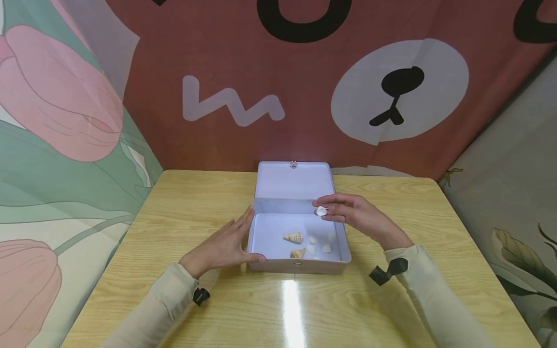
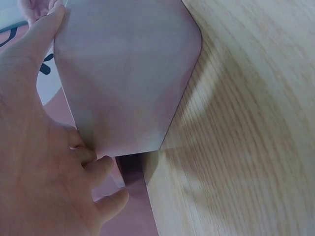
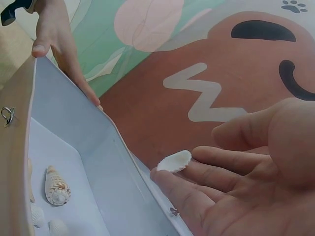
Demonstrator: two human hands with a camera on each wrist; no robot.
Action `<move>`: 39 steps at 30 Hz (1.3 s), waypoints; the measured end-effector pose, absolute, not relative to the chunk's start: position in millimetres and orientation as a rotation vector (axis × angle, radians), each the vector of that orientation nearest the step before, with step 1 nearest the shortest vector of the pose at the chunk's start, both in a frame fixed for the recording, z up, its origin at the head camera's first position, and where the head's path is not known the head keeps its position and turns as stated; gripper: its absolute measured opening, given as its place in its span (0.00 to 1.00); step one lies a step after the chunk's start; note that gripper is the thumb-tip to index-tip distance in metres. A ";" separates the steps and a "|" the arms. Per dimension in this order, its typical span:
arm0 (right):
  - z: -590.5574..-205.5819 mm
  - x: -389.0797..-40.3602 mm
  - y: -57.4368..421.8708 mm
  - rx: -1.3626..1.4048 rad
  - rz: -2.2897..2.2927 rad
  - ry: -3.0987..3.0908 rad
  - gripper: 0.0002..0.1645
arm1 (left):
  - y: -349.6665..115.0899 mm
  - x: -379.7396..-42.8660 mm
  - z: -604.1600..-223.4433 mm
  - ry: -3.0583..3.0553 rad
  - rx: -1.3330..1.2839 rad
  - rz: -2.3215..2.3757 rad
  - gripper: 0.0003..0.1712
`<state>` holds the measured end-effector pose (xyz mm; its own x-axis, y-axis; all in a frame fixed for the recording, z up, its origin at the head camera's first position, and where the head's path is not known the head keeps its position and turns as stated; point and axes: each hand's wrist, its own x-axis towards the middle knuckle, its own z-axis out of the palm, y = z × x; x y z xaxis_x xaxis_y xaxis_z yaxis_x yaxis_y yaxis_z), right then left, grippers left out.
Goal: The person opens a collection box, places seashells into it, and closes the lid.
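Observation:
A hinged box (image 1: 298, 266) with a white inside stands on the table, its lid (image 1: 293, 181) raised at the back. My left hand (image 1: 222, 244) holds the box's left side, thumb at the front corner and fingers towards the back corner. Over the box's right part is my right hand (image 1: 359, 212), a small white seashell (image 3: 174, 161) lying on its extended fingers, the thumb apart from it. Inside the box lie a spotted cone-shaped shell (image 1: 293, 237), a brownish shell (image 1: 298, 253) and several small white shells (image 1: 327, 248).
The box sits on a wooden table (image 1: 196, 198), near the back edge. Behind it hangs a reddish-brown cloth (image 1: 304, 125) with a cartoon face. Floral cloths (image 1: 65, 96) line the sides. A metal clasp (image 1: 293, 164) is on the lid's edge. Both wrists carry black devices (image 1: 388, 270).

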<state>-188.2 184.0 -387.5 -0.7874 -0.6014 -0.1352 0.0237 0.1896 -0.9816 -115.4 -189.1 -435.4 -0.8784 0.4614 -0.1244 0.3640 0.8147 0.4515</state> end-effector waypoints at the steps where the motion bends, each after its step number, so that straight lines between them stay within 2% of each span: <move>1: -387.2 -187.9 184.2 -0.535 -1.642 1.970 0.24 | -189.2 -115.6 -435.6 2.774 0.642 0.621 0.77; 27: -386.1 -183.1 198.6 -0.519 -1.665 1.981 0.26 | -188.2 -115.4 -434.8 2.773 0.634 0.603 0.77; 39: -387.3 -183.9 221.0 -0.486 -1.729 1.996 0.30 | -187.6 -115.2 -435.6 2.774 0.628 0.609 0.77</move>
